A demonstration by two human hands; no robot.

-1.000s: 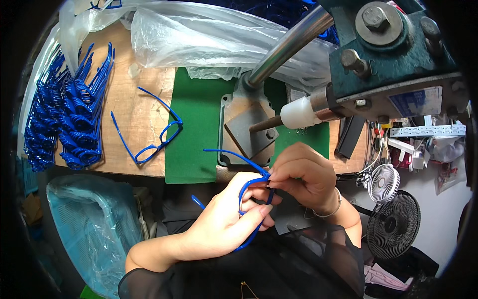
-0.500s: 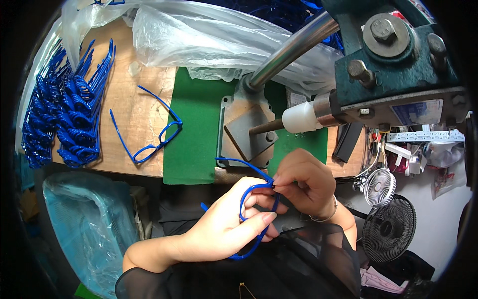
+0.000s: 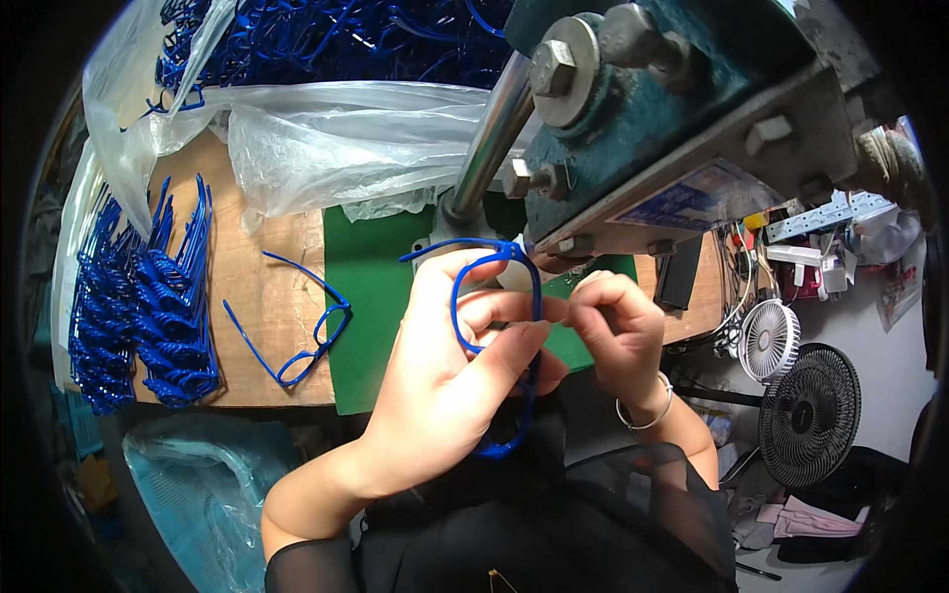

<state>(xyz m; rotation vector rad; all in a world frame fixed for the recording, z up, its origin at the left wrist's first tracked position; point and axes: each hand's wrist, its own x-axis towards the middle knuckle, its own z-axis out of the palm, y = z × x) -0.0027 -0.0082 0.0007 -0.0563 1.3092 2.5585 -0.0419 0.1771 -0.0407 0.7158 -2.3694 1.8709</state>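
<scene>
My left hand is closed on a blue spectacle frame, which it holds raised over the front edge of the table. The frame stands on end, one rim up, with a temple arm reaching left from the upper hinge. Part of the lower rim hides behind my fingers. Just right of the frame, my right hand is curled, thumb against the fingers. Whatever it may pinch is too small to tell. Another blue spectacle frame lies with its arms spread on the wooden tabletop.
Stacked blue frames fill the table's left side. A green metal press looms at upper right, over a green mat. Clear plastic sheeting lies behind. A teal basket stands below left; white and black fans are right.
My left hand has lifted the spectacle frame up and closer. My right hand has come away from the hinge to the right. The view has shifted, so the press looks larger.
</scene>
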